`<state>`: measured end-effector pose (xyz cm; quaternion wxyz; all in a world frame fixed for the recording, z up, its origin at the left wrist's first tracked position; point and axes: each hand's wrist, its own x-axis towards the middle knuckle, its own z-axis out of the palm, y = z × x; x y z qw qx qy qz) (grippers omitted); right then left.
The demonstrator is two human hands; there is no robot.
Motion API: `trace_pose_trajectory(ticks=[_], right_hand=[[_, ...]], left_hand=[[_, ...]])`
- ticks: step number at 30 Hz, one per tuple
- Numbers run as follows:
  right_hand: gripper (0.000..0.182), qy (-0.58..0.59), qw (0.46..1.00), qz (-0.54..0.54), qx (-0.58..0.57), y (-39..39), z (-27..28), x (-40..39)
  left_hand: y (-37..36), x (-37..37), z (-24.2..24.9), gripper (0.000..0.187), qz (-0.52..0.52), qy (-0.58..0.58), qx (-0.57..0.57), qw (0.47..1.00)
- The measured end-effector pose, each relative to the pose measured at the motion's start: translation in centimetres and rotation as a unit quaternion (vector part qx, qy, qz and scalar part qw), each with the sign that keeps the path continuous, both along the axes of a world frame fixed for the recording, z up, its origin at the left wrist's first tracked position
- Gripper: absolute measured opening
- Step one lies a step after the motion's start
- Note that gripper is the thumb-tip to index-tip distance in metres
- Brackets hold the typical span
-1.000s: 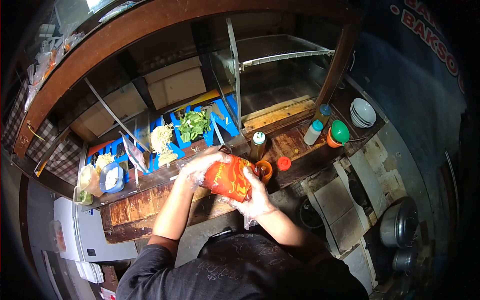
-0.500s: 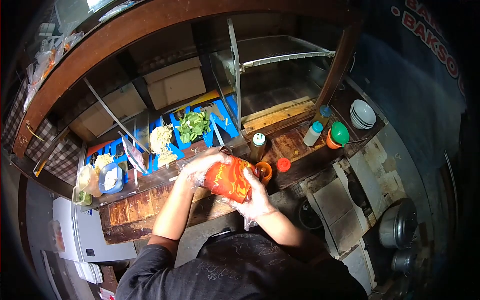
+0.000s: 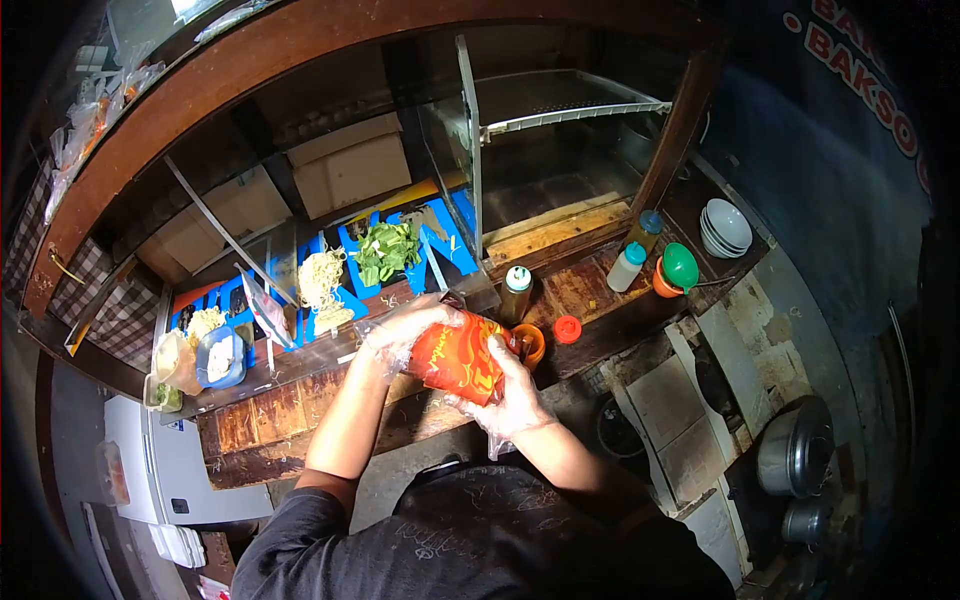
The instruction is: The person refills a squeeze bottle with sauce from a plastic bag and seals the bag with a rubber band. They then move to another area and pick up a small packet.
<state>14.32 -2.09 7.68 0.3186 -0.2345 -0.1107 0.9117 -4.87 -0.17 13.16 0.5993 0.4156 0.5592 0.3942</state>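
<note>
Gloves on, you are gripping the red packet over the near wooden counter, left hand wrapping its far end, right hand cupping its near side; it is looking soft, light and slippery, so keep clasping both ends

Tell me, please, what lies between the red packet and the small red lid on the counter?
In the head view, an orange cup sits between the red packet and the red lid.

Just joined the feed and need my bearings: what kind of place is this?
Most likely a street food cart selling noodles. Raw noodles and leafy greens sit behind the glass, sauce bottles stand on the wooden counter, and stacked bowls wait at the right.
</note>
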Motion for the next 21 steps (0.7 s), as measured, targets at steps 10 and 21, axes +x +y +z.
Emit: trace_pose_trajectory(ticks=[10,21], right_hand=[[0.065,0.005,1.000,0.001,0.011,-0.04,-0.32,-0.09],[0.064,0.003,1.000,0.005,0.002,-0.11,-0.42,0.00]], left_hand=[[-0.24,0.23,0.51,0.042,0.000,0.012,-0.011,1.000],[-0.22,-0.20,-0.35,0.075,-0.006,-0.015,-0.026,1.000]])
